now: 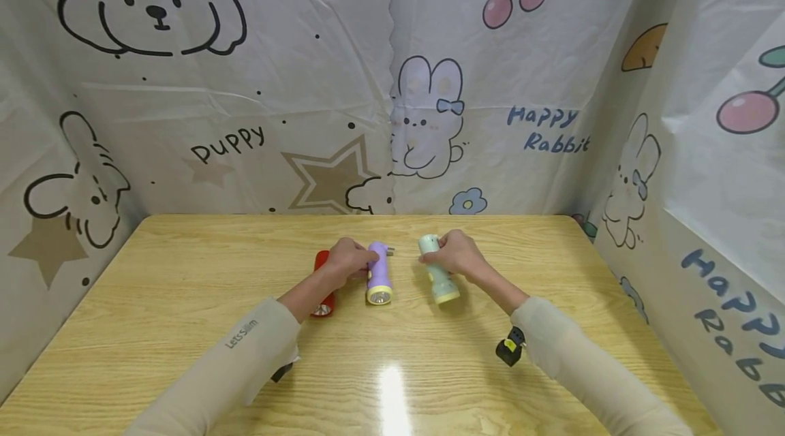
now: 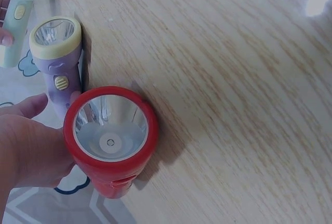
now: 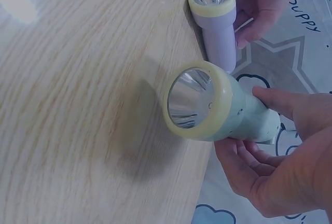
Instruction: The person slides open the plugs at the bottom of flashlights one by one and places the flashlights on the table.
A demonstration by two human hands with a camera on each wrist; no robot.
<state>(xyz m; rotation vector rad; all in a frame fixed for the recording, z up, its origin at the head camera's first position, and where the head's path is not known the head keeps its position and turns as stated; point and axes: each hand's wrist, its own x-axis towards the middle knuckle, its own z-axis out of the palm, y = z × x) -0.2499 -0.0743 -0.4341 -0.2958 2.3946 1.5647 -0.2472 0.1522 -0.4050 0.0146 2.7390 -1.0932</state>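
My left hand (image 1: 351,259) pinches a purple flashlight (image 1: 378,272) near its tail end, where a metal plug (image 1: 390,251) sticks out to the side. The purple one lies on the table with its cream-rimmed lens (image 2: 56,38) facing me. To its left a red flashlight (image 1: 322,260) lies partly hidden under my left hand and wrist; its wide lens (image 2: 110,129) shows in the left wrist view. My right hand (image 1: 458,253) grips a mint-green flashlight (image 1: 439,278) round its body, thumb on one side and fingers on the other. The green one is tilted, its cream rim (image 3: 223,92) over its shadow.
The wooden table (image 1: 202,272) ends at a printed cloth backdrop (image 1: 331,82) at the back, and more cloth (image 1: 724,170) hangs at the right. Black wrist devices (image 1: 510,347) hang beneath both sleeves.
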